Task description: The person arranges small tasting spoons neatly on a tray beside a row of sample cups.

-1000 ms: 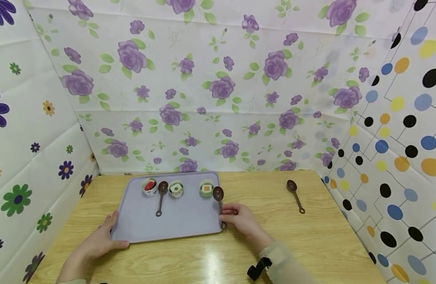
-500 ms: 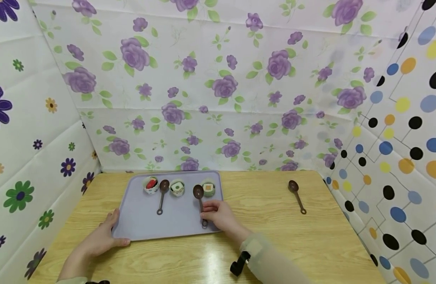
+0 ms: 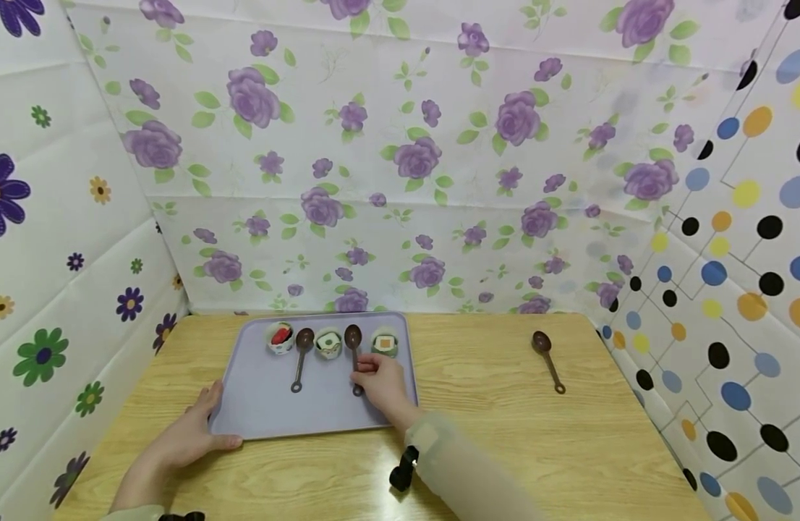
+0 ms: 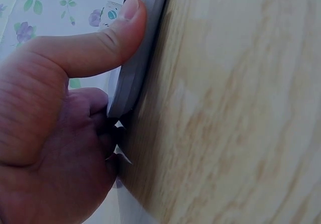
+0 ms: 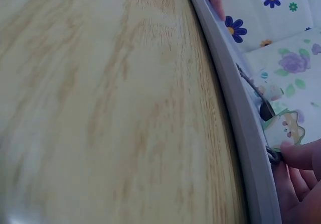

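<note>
Head view, going left to right: the left hand (image 3: 190,434) sits at the near left corner of the flat lavender plastic tray (image 3: 263,409), thumb over the rim and the other fingers tucked under the edge. The left wrist view backs that up, with the thumb (image 4: 103,40) pressed flat on top of the tray's grey-lilac rim (image 4: 138,58) and the other fingers curled beneath it, so it's a proper grip on the edge.

On the tray there's a row along the far side: a small white cup with something red in it (image 3: 281,338), then a dark brown plastic spoon (image 3: 301,356) lying with its handle pointing toward the person, then a small cup with green and white filling (image 3: 328,344), then a second dark brown spoon (image 3: 354,353), then a small green cup with an orange and white top (image 3: 384,343).

That second spoon lies between the two right-hand cups, bowl at the far end, and the right hand (image 3: 382,383) is on its handle. Fingers look bunched together, pinching the handle near the low end, resting on the tray. In the right wrist view I can only see fingertips (image 5: 301,156) close to a cup, can't tell much more.

Well off to the right, a third dark brown spoon (image 3: 547,358) lies alone on the light wooden table (image 3: 491,405).
</note>
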Demonstrator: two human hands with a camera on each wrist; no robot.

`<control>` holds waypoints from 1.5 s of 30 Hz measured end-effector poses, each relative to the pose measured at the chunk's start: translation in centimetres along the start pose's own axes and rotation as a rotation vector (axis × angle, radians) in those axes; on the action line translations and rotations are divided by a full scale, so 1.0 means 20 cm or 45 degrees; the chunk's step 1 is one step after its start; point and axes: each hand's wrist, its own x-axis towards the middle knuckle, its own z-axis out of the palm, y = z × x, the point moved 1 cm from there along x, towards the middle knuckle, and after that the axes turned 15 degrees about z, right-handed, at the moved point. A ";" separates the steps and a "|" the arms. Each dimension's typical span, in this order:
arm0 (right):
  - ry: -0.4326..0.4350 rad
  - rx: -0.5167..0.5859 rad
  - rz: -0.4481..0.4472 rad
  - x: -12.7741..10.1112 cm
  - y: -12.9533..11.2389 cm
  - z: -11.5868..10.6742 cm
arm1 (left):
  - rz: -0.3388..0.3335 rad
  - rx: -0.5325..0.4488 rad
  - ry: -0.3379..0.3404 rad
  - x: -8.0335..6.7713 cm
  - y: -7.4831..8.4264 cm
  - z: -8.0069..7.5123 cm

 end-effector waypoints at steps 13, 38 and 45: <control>0.190 -0.198 -0.062 0.03 -0.03 0.07 | 0.005 -0.020 0.003 0.00 0.00 0.00; 0.276 -0.396 -0.131 0.01 -0.06 0.08 | 0.010 -0.005 -0.004 0.00 0.01 0.01; 0.291 -0.444 -0.192 0.00 -0.06 0.07 | 0.004 -0.015 0.000 0.00 0.01 0.00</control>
